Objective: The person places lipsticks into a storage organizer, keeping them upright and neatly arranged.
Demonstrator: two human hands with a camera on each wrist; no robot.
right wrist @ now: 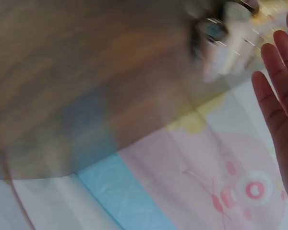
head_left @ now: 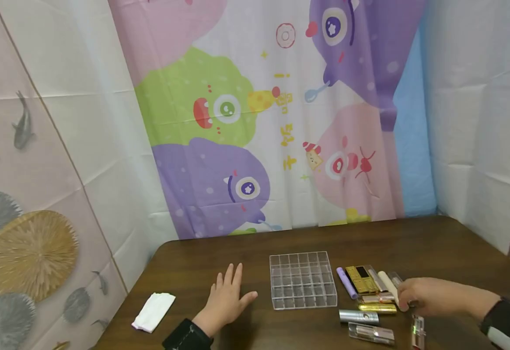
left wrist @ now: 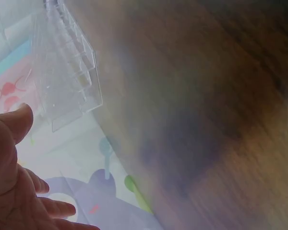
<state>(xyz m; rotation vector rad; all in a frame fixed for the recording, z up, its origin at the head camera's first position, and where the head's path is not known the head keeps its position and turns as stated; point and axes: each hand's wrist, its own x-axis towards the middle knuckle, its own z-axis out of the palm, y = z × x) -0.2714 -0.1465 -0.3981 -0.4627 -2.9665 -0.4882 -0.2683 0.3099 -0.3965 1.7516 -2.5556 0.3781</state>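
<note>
My left hand (head_left: 226,297) lies over the table with fingers spread, left of a clear gridded organizer (head_left: 303,280). In the left wrist view, the thumb and fingers of the left hand (left wrist: 19,191) hold nothing, with the organizer (left wrist: 69,76) beyond. At the right, my right hand (head_left: 425,295) reaches to the edge of a cluster of cosmetics, its fingers by a cream tube (head_left: 388,286). Its fingers look fairly straight in the right wrist view. Near it lie a gold palette (head_left: 362,280), a purple tube (head_left: 347,283), a gold tube (head_left: 377,308) and a clear-cased lipstick (head_left: 418,332).
A silver tube (head_left: 359,317) and another clear-cased tube (head_left: 371,334) lie at the front of the cluster. On the left of the brown table (head_left: 246,243) sits a folded white tissue (head_left: 153,312). A patterned curtain (head_left: 220,194) hangs behind the table.
</note>
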